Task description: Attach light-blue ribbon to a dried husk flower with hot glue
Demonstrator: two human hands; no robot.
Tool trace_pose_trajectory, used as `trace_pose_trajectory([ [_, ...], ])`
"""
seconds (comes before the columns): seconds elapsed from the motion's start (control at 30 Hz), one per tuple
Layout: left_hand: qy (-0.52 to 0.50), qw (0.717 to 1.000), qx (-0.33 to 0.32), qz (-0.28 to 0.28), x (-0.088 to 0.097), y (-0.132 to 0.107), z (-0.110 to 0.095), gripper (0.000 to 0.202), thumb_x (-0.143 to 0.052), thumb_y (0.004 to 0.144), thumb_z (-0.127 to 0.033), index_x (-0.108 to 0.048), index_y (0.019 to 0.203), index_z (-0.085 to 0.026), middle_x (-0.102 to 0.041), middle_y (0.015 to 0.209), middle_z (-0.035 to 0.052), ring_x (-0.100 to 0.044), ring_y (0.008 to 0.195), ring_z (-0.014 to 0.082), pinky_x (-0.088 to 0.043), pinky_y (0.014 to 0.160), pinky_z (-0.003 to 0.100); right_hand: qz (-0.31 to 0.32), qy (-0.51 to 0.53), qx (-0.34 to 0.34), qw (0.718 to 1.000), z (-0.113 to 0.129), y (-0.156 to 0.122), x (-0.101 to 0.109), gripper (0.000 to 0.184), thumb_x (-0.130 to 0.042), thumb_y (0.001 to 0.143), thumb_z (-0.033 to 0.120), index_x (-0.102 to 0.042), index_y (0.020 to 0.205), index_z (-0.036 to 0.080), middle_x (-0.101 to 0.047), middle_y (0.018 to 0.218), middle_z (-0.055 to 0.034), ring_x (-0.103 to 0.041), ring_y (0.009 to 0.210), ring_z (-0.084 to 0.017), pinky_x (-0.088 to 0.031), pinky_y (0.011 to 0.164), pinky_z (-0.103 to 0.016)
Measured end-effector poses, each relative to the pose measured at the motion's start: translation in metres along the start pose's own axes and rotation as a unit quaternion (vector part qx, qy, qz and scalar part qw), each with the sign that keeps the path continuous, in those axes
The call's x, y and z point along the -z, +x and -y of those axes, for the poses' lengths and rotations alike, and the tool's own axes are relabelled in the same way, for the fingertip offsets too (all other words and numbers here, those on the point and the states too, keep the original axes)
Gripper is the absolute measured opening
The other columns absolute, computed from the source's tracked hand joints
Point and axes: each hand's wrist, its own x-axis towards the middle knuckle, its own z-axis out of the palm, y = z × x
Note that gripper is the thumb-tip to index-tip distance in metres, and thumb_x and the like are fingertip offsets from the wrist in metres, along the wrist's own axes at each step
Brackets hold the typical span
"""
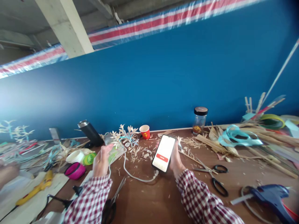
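Observation:
My right hand (pixel 177 161) is closed around the right side of a smartphone (pixel 164 153), which is tilted above the table with its screen lit white and a red button on it. A white charging cable (pixel 140 179) runs from the phone's lower end across the table. My left hand (pixel 102 160) is raised to the left of the phone, somewhat blurred, with its fingers apart and nothing visible in it. Behind it lies a bunch of pale straw flowers (pixel 126 137). Black-handled scissors (pixel 113 202) lie near my left sleeve, and another pair of scissors (pixel 213 174) lies right of the phone.
A red paper cup (pixel 145 132), a lidded jar (pixel 199 120) and a dark flask (pixel 90 133) stand by the blue partition (pixel 151 77). Blue ribbon (pixel 235 137), straw strips and a blue glue gun (pixel 271 196) lie right. Another person's blurred hand (pixel 8 174) is far left.

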Motion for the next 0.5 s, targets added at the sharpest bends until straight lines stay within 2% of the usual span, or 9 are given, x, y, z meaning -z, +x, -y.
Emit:
trace_pose_trajectory([
  [0.07, 0.005, 1.0, -0.003, 0.024, 0.013, -0.015, -0.001, 0.068, -0.024, 0.084, -0.063, -0.06, 0.109, -0.011, -0.063, 0.117, 0.0167, -0.058, 0.11, 0.0267, -0.044, 0.096, 0.039, -0.005, -0.002, -0.002, 1.0, 0.0, 0.0, -0.001, 0.082, -0.021, 0.078, 0.077, -0.063, 0.101, 0.009, -0.071, 0.083, -0.0161, -0.068, 0.071, -0.025, -0.053, 0.068, -0.042],
  [0.1, 0.045, 0.998, -0.006, 0.052, 0.016, -0.023, 0.0, 0.068, -0.027, 0.083, -0.065, -0.059, 0.113, -0.012, -0.062, 0.119, 0.0157, -0.058, 0.109, 0.0274, -0.045, 0.093, 0.039, -0.003, -0.003, -0.003, 1.0, 0.0, 0.0, -0.001, 0.083, -0.021, 0.077, 0.077, -0.063, 0.101, 0.01, -0.071, 0.084, -0.0161, -0.068, 0.071, -0.025, -0.053, 0.068, -0.042],
  [0.17, 0.175, 0.982, 0.01, 0.069, 0.017, -0.037, 0.004, 0.067, -0.044, 0.074, -0.067, -0.056, 0.117, -0.016, -0.064, 0.115, 0.0137, -0.064, 0.094, 0.0281, -0.05, 0.082, 0.039, 0.007, -0.002, -0.003, 1.0, -0.001, 0.0, -0.001, 0.085, -0.019, 0.076, 0.078, -0.064, 0.1, 0.01, -0.071, 0.087, -0.0164, -0.067, 0.072, -0.025, -0.053, 0.069, -0.041],
  [0.23, 0.274, 0.954, 0.024, 0.119, 0.011, -0.046, 0.009, 0.066, -0.054, 0.07, -0.062, -0.056, 0.117, -0.017, -0.069, 0.102, 0.0108, -0.067, 0.074, 0.0244, -0.05, 0.072, 0.035, 0.012, -0.005, -0.001, 1.0, -0.001, -0.001, -0.001, 0.086, -0.019, 0.076, 0.078, -0.064, 0.1, 0.009, -0.071, 0.089, -0.016, -0.067, 0.071, -0.024, -0.053, 0.07, -0.04],
  [0.27, 0.302, 0.942, 0.016, 0.146, 0.006, -0.049, 0.012, 0.06, -0.054, 0.072, -0.058, -0.056, 0.116, -0.018, -0.07, 0.096, 0.0081, -0.066, 0.07, 0.0225, -0.049, 0.07, 0.033, 0.013, -0.007, -0.001, 1.0, -0.002, -0.001, -0.001, 0.085, -0.02, 0.076, 0.078, -0.065, 0.099, 0.01, -0.071, 0.089, -0.0156, -0.067, 0.071, -0.024, -0.053, 0.07, -0.04],
  [0.33, 0.325, 0.925, -0.009, 0.199, -0.005, -0.05, 0.019, 0.045, -0.054, 0.076, -0.047, -0.059, 0.112, -0.021, -0.071, 0.086, 0.0042, -0.066, 0.074, 0.0216, -0.047, 0.071, 0.03, 0.015, -0.009, -0.003, 1.0, -0.002, -0.001, -0.001, 0.084, -0.022, 0.076, 0.078, -0.065, 0.1, 0.01, -0.071, 0.089, -0.015, -0.067, 0.072, -0.024, -0.053, 0.07, -0.04],
  [0.4, 0.32, 0.924, -0.023, 0.206, -0.017, -0.047, 0.027, 0.036, -0.057, 0.076, -0.036, -0.061, 0.108, -0.021, -0.071, 0.083, 0.0037, -0.066, 0.082, 0.0225, -0.046, 0.075, 0.029, 0.021, -0.002, -0.005, 1.0, -0.003, 0.0, 0.001, 0.084, -0.022, 0.075, 0.079, -0.064, 0.1, 0.01, -0.071, 0.089, -0.0153, -0.067, 0.073, -0.024, -0.053, 0.071, -0.04],
  [0.5, 0.308, 0.929, -0.007, 0.204, -0.036, -0.037, 0.036, 0.032, -0.057, 0.076, -0.022, -0.063, 0.107, -0.018, -0.07, 0.083, 0.0045, -0.066, 0.084, 0.0214, -0.046, 0.078, 0.029, 0.029, 0.015, -0.017, 0.999, -0.004, 0.002, 0.003, 0.086, -0.023, 0.074, 0.08, -0.064, 0.1, 0.009, -0.071, 0.089, -0.0156, -0.067, 0.072, -0.023, -0.053, 0.072, -0.04],
])
